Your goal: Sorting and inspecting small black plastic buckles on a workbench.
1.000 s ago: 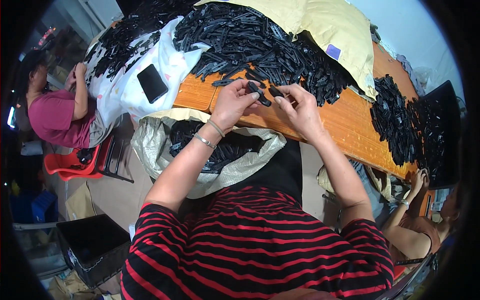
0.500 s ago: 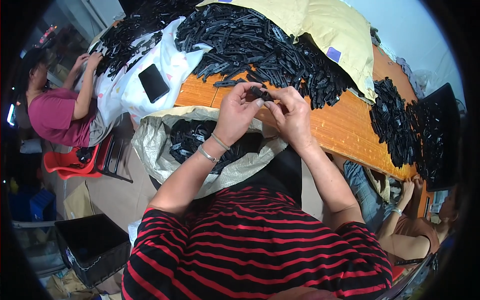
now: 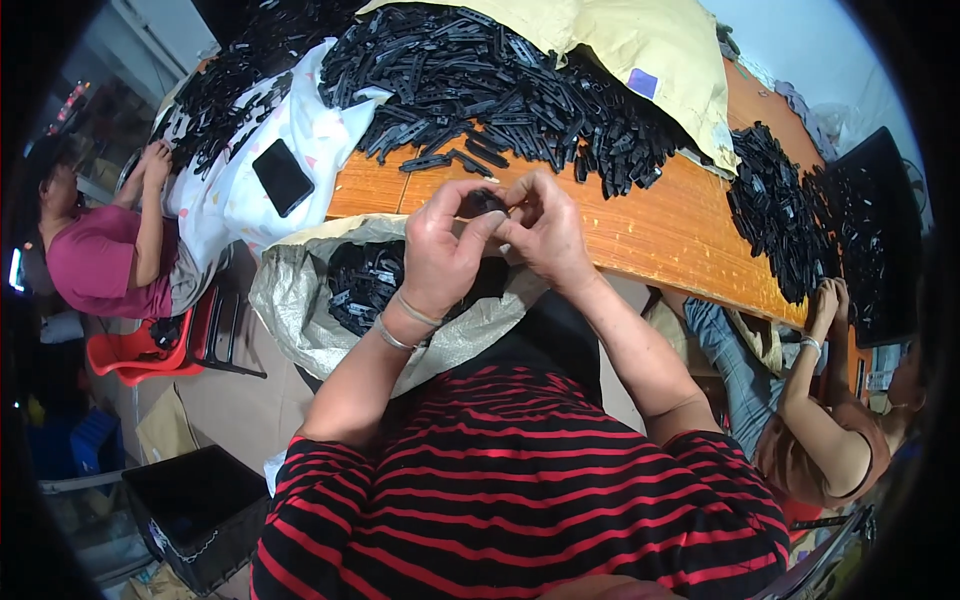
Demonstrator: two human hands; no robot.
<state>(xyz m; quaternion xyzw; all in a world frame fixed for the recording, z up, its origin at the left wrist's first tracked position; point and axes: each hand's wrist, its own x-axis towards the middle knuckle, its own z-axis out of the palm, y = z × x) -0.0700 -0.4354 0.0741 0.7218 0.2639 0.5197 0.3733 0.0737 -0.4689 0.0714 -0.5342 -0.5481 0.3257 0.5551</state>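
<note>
A large heap of black parts (image 3: 500, 90) is spread over the wooden table (image 3: 660, 235), and a smaller heap (image 3: 775, 210) is seen toward the right; most of the work appears left. A grey sack (image 3: 300, 310) hung at the table edge is partly filled with black parts, judged to be finished ones. A yellow bag (image 3: 640, 50) with a small purple square label (image 3: 643, 83) is laid behind the heap. One small black part (image 3: 485, 203) is pinched above the sack between the left hand (image 3: 445, 255) and the right hand (image 3: 545, 235), both closed around it.
</note>
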